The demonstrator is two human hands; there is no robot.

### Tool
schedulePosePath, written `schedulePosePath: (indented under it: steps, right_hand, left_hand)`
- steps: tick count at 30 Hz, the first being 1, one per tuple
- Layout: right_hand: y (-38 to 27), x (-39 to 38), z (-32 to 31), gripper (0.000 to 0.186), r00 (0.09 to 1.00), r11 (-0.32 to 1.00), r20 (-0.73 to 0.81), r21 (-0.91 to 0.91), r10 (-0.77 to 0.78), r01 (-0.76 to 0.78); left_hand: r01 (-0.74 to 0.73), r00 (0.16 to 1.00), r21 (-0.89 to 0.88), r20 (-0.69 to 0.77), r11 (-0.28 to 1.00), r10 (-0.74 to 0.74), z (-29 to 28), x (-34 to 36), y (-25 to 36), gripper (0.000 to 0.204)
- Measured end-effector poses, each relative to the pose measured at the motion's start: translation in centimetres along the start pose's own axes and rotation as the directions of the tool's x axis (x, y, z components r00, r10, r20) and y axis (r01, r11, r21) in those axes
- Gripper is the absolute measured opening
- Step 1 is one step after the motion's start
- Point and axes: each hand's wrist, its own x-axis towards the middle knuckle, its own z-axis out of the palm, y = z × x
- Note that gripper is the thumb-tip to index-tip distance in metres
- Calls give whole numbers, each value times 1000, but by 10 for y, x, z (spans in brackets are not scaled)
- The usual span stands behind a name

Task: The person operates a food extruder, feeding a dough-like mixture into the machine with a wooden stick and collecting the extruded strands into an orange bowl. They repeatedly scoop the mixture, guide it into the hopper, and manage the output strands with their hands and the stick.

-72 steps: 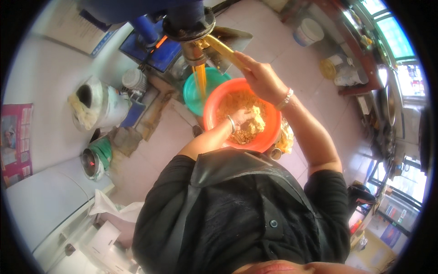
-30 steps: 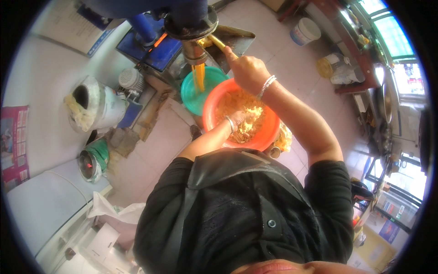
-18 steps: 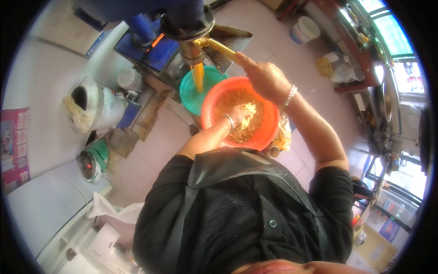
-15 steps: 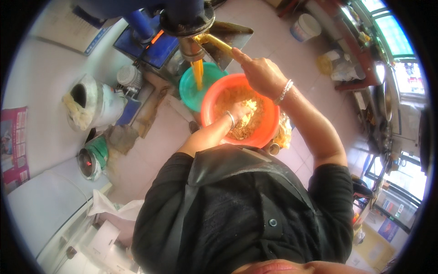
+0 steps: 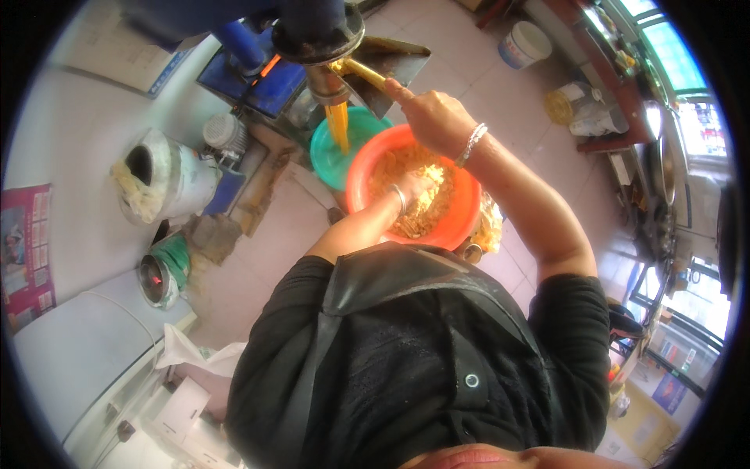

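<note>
Pushing the stick [image 5: 366, 73] deeper, the right grip [image 5: 441, 121] wraps it, likely feeding the machine [image 5: 316, 35]. Left grip [image 5: 420, 184], below, clutches dough [image 5: 426, 201].

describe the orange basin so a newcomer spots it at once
Find the blue machine at the top of the picture, where yellow strands hang from a metal spout over a green basin. Just below and right of that sits the orange basin, with crumbly yellow-brown material inside and the left hand in it. Its orange colour sets it apart from the green one.
</note>
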Motion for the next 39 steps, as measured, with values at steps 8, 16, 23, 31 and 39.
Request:
schedulePosePath:
  steps: [8,16,23,31,39]
  right_hand:
    - [2,5,10,63,998,1000,-56,-16,0,-1]
    - [-2,3,-2,58,1000,1000,-19,-17,-12,12]
    - [12,9,2,55,998,977,-69,212,-7,22]
    - [10,-13,-7,61,996,986,67,152,57,-66]
    - [-6,-3,-7,63,998,998,56,57,28,-31]
  left_hand:
    - [24,998,137,56,990,-32,2,-19,20,15]
    - [5,1000,207,6,978,-6,2,-9,11,12]
    - [151,982,-53,119,987,-144,3,-22,23,22]
    - [390,908,-196,245,900,-340,-2,-48,50,30]
    - [291,957,-366,117,884,-266,1,-27,19,15]
